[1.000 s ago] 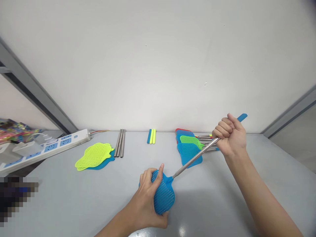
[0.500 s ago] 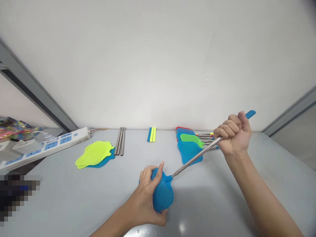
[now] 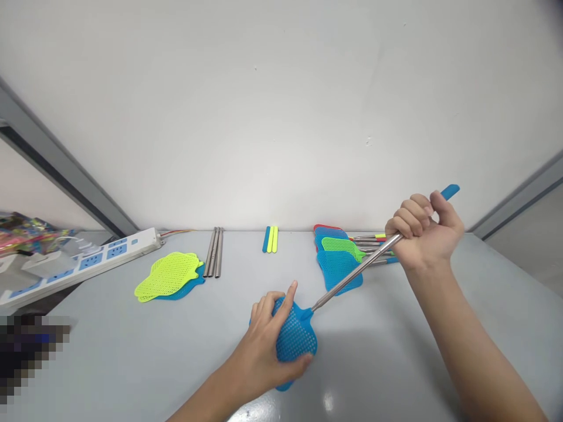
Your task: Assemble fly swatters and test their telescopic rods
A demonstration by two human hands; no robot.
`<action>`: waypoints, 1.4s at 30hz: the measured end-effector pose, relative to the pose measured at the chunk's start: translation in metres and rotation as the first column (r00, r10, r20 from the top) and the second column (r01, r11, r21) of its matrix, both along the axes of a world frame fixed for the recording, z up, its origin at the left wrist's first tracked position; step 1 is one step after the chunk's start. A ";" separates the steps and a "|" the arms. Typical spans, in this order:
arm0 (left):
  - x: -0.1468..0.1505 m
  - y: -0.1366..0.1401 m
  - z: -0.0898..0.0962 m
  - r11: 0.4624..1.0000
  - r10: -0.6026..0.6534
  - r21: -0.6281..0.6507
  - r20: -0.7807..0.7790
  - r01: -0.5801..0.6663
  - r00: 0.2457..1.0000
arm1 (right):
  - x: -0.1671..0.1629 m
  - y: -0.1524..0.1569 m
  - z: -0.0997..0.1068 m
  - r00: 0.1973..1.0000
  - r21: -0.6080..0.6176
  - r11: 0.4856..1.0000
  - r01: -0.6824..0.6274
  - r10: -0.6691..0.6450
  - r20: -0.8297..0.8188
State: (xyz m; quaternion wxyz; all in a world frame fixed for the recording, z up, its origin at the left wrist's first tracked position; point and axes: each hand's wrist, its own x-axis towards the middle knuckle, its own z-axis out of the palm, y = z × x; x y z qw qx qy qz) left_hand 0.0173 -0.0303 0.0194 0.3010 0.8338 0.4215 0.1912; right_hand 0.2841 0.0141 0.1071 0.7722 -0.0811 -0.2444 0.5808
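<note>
My left hand (image 3: 270, 340) grips the perforated blue head of a fly swatter (image 3: 297, 337), with the thumb across its face and the other fingers along the far edge. A metal rod runs from the head up to the right and ends in a blue grip. Around the upper part of that rod my right hand (image 3: 424, 228) is closed, its fingers somewhat loose. Behind the rod lies a pile of fly swatters (image 3: 338, 269) in blue, green and red. The left hand's fingers partly cover the blue head.
Yellow and blue swatter heads (image 3: 171, 275) lie at left, beside several metal rods (image 3: 213, 252). Blue and yellow handle sleeves (image 3: 270, 239) sit near the wall. A white power strip (image 3: 101, 258) with plugs runs along the left edge, near colourful packaging (image 3: 30, 231).
Both hands have shifted slightly right with the swatter. The right hand has risen and its fingers have loosened a little. The left thumb has moved up onto the blue head.
</note>
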 end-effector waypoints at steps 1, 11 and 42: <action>0.000 0.001 0.004 0.999 -0.016 -0.043 0.017 0.017 1.000 | 0.000 0.000 0.001 1.000 0.001 1.000 0.020 -0.020 -0.015; 0.007 -0.013 0.019 0.966 -0.189 -0.176 0.029 0.191 0.981 | -0.034 0.008 -0.019 0.995 -0.147 0.985 -0.096 0.089 -0.055; -0.011 -0.009 0.000 0.999 0.001 -0.033 -0.033 -0.002 0.999 | -0.054 0.021 -0.056 0.991 -0.364 0.931 0.023 -0.070 -0.116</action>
